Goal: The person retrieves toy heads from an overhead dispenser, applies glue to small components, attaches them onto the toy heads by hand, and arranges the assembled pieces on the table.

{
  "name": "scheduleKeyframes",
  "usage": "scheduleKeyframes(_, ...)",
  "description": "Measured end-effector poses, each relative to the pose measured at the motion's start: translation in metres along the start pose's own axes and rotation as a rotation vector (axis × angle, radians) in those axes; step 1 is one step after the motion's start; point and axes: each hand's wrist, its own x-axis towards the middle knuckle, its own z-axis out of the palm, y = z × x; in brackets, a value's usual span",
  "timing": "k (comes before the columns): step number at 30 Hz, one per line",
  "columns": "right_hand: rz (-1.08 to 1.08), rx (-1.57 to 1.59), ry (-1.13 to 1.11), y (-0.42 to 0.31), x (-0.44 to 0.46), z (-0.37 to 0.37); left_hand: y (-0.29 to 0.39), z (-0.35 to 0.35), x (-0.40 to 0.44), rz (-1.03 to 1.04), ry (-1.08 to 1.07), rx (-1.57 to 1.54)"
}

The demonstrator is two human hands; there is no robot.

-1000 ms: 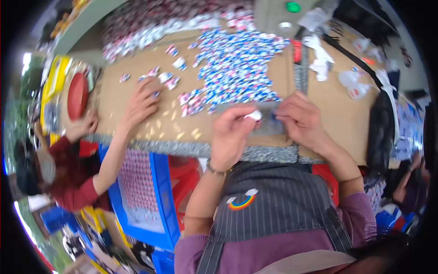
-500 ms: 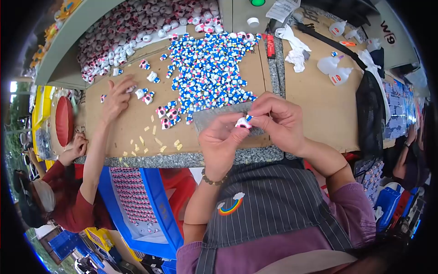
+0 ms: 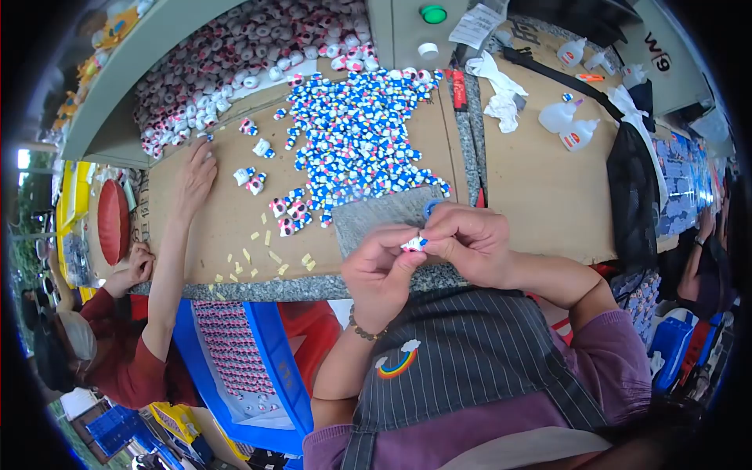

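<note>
A small toy figure (image 3: 413, 245), white with blue, is between my two hands in front of the apron. My left hand (image 3: 379, 274), with a beaded bracelet at the wrist, pinches its white part from the left. From the right, the closed fingertips of my right hand (image 3: 471, 244) grip its blue end. A grey slab (image 3: 368, 219) lies just beyond my hands, with a blue round thing (image 3: 432, 207) at its right side, partly behind my right hand. Farther back spreads a large pile of blue-and-white toy figures (image 3: 356, 133).
A co-worker's hand (image 3: 196, 182) reaches over the table at left, near white toy heads (image 3: 270, 66) heaped behind. Yellowish strips (image 3: 274, 257) lie near the front edge. Squeeze bottles (image 3: 578, 135), a white cloth (image 3: 501, 94) and a red tool (image 3: 457, 90) are at right.
My hands have lowered slightly with the toy figure, which has turned between my fingers. The blue round thing has come into view. The co-worker's hand has moved back toward the white heads.
</note>
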Motion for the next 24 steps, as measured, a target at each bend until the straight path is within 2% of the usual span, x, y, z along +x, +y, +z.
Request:
scheduleKeyframes(2,-0.011,-0.079,-0.066,-0.002,0.013,-0.008,0.006,0.000,-0.001,-0.102,0.049,-0.080)
scheduleKeyframes(3,-0.018,-0.112,-0.106,-0.001,0.020,-0.012,0.009,-0.007,0.000,-0.041,0.045,0.032)
scheduleKeyframes(5,0.200,-0.062,0.019,0.002,0.033,-0.024,0.011,-0.029,0.001,0.071,0.042,0.261)
scheduleKeyframes(7,0.165,-0.331,0.043,0.017,0.054,-0.042,0.016,-0.060,0.005,0.220,0.189,0.512)
scheduleKeyframes(9,0.170,-0.540,-0.033,0.030,0.071,-0.054,0.029,-0.100,0.014,0.360,0.369,0.817)
scheduleKeyframes(11,0.127,-0.672,-0.092,0.041,0.081,-0.055,0.046,-0.136,0.018,0.255,0.503,1.033)
scheduleKeyframes(14,0.051,-0.729,-0.160,0.048,0.085,-0.052,0.061,-0.167,0.024,0.106,0.583,1.192)
scheduleKeyframes(17,0.047,-0.760,-0.192,0.046,0.090,-0.050,0.062,-0.191,0.034,0.142,0.544,1.364)
scheduleKeyframes(20,-0.019,-0.813,-0.212,0.042,0.089,-0.048,0.074,-0.167,0.055,0.513,0.469,1.631)
scheduleKeyframes(24,-0.009,-0.762,-0.177,0.047,0.092,-0.051,0.065,-0.142,0.110,0.572,0.305,1.459)
